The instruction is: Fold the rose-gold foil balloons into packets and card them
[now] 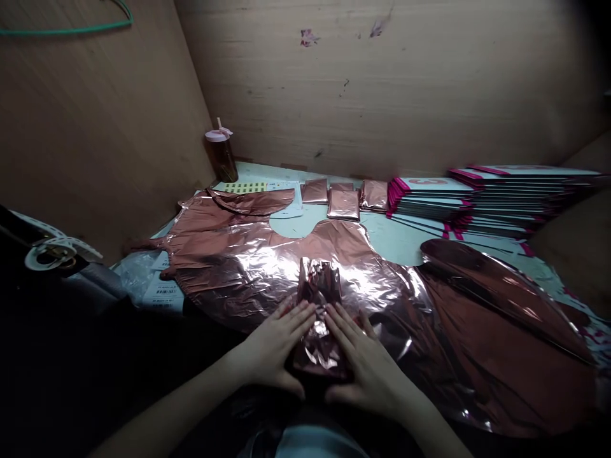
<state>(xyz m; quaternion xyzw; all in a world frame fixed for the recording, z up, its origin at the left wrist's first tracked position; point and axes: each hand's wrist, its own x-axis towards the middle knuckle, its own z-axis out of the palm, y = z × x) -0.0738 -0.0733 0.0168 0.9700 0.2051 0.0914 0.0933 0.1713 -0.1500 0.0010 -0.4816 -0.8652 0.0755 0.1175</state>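
Note:
A narrow folded rose-gold foil balloon [319, 286] lies in front of me, pointing away from my body. My left hand [277, 343] rests on its left side with the fingers stretched out and the thumb apart. On the other side my right hand [365, 359] presses with its fingers out, the fingertips of both hands close together on the foil. Beneath the folded piece spreads a large flat rose-gold foil balloon [229, 267], shaped like a number 3, with creases along its surface and its right lobe [506, 331] reaching past my right hand.
Several folded foil packets [344, 202] sit at the back of the table [396, 236]. Stacks of pink-edged cards [501, 203] stand at the back right. A lidded drink cup [222, 156] is in the left corner, and barcode labels [162, 294] lie by a plastic bag [135, 273].

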